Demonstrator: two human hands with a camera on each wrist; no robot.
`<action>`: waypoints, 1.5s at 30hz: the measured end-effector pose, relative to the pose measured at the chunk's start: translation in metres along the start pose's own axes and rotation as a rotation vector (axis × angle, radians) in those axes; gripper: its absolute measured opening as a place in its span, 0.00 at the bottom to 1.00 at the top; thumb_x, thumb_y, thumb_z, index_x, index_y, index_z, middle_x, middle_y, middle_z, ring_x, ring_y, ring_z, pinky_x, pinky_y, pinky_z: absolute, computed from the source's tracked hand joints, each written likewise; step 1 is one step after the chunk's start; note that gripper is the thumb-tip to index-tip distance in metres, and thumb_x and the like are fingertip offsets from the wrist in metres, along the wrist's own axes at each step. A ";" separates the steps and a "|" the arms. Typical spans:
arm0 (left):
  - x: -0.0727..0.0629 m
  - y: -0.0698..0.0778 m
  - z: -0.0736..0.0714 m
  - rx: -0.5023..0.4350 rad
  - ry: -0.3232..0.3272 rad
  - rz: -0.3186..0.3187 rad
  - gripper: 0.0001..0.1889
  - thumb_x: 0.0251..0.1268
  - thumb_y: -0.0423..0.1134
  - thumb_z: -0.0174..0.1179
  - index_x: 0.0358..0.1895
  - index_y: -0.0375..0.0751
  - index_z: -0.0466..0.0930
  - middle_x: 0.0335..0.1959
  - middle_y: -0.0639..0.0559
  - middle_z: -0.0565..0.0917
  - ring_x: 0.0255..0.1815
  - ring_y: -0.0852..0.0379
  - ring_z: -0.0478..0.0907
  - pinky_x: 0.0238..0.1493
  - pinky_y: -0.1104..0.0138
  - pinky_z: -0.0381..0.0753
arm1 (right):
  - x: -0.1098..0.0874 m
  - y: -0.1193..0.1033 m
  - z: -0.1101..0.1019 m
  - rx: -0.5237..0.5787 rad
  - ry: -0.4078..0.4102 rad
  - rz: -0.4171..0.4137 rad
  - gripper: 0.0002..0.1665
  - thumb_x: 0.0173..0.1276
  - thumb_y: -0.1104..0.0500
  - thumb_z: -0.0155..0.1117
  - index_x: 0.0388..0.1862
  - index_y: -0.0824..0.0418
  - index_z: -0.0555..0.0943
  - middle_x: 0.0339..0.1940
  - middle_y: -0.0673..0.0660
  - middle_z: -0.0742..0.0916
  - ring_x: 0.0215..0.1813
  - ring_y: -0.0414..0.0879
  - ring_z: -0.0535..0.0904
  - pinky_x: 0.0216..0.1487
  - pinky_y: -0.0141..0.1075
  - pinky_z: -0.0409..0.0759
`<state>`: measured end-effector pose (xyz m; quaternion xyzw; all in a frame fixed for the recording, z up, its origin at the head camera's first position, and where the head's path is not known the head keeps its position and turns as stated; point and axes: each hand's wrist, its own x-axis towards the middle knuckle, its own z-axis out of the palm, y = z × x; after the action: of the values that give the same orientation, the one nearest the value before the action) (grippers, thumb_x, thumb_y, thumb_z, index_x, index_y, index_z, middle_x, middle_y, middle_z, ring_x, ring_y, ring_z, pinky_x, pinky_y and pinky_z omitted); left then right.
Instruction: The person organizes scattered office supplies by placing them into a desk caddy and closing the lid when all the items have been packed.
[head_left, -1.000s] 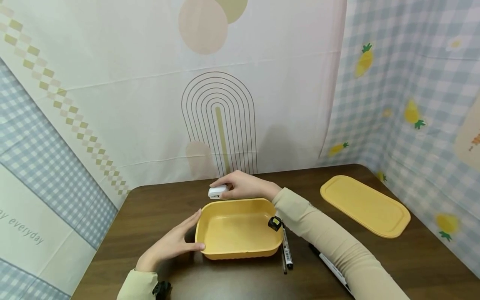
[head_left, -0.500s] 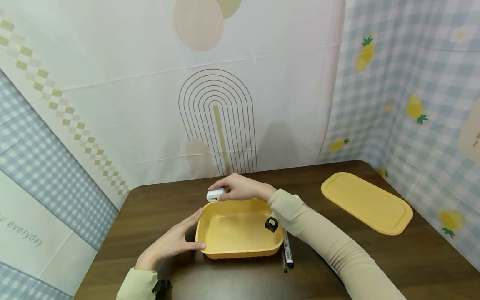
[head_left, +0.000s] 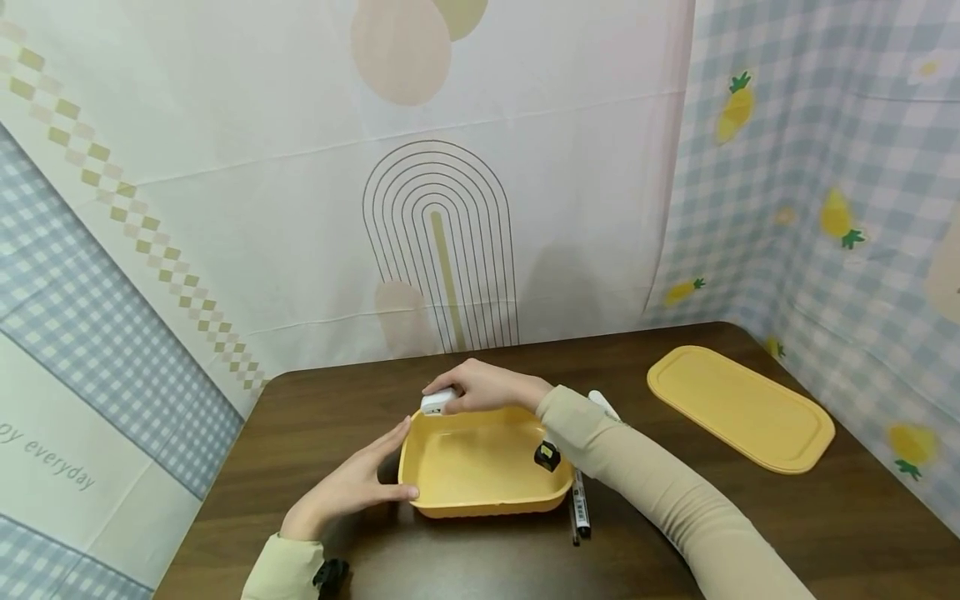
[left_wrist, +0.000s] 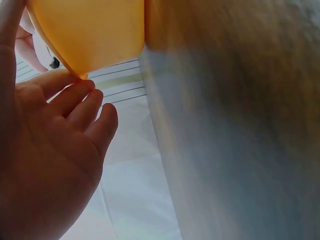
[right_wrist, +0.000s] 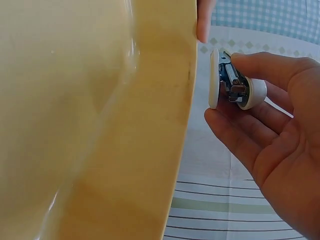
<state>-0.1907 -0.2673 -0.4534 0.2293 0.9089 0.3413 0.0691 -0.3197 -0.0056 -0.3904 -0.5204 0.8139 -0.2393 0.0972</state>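
Right hand (head_left: 486, 386) is gripping a rounded white plastic stapler (head_left: 437, 404), metal innards (right_wrist: 232, 82) showing only in wrist view, now sitting lower mid-frame.

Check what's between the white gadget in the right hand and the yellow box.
Right wrist view: bare gap between the white gadget and the yellow box; a fingertip of the other hand shows just above it in-frame.

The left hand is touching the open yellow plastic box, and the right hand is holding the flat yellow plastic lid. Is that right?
Not quite. The right hand holds a small white, rounded gadget with metal parts, as the right wrist view shows, not the lid. The left hand is touching the open yellow plastic box, as you said.
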 end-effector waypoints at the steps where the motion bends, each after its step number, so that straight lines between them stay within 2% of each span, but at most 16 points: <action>1: 0.001 0.000 0.001 0.000 -0.001 0.000 0.54 0.58 0.60 0.71 0.82 0.46 0.49 0.82 0.45 0.51 0.79 0.43 0.52 0.72 0.41 0.57 | 0.000 0.000 0.001 -0.002 -0.003 -0.001 0.25 0.72 0.57 0.67 0.66 0.57 0.81 0.55 0.50 0.87 0.43 0.36 0.79 0.46 0.30 0.77; 6: 0.003 0.001 0.003 -0.001 -0.005 0.002 0.55 0.58 0.61 0.71 0.82 0.47 0.49 0.82 0.44 0.52 0.79 0.44 0.52 0.72 0.41 0.57 | -0.002 0.000 0.004 -0.011 -0.020 -0.006 0.24 0.71 0.57 0.68 0.65 0.57 0.81 0.52 0.49 0.88 0.42 0.36 0.78 0.45 0.30 0.77; 12: 0.003 0.002 0.003 0.013 -0.005 -0.005 0.55 0.57 0.61 0.71 0.82 0.45 0.50 0.82 0.44 0.52 0.79 0.44 0.52 0.73 0.42 0.57 | -0.001 0.001 0.011 -0.032 -0.054 -0.012 0.23 0.71 0.56 0.68 0.65 0.54 0.82 0.53 0.49 0.88 0.44 0.34 0.79 0.47 0.29 0.77; 19: 0.002 0.003 0.003 0.005 0.003 -0.010 0.55 0.57 0.61 0.71 0.82 0.45 0.50 0.82 0.44 0.52 0.79 0.44 0.52 0.73 0.42 0.57 | 0.005 0.004 0.021 -0.058 -0.104 -0.025 0.23 0.70 0.57 0.68 0.64 0.51 0.83 0.49 0.42 0.87 0.43 0.34 0.78 0.47 0.26 0.75; 33: 0.004 0.001 0.003 0.016 -0.001 0.009 0.56 0.57 0.62 0.71 0.82 0.44 0.49 0.81 0.44 0.52 0.79 0.44 0.52 0.72 0.42 0.58 | 0.010 0.008 0.031 -0.075 -0.115 -0.020 0.23 0.70 0.58 0.69 0.63 0.47 0.84 0.47 0.41 0.87 0.39 0.34 0.77 0.43 0.25 0.75; 45: 0.002 0.001 0.002 0.014 0.006 0.003 0.55 0.57 0.61 0.71 0.82 0.43 0.50 0.81 0.43 0.52 0.79 0.42 0.53 0.72 0.41 0.58 | 0.012 0.006 0.041 -0.101 -0.165 -0.016 0.21 0.68 0.59 0.71 0.60 0.51 0.85 0.44 0.43 0.88 0.35 0.33 0.76 0.39 0.24 0.74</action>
<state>-0.1912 -0.2644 -0.4540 0.2299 0.9112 0.3357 0.0642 -0.3127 -0.0265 -0.4279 -0.5493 0.8099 -0.1549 0.1356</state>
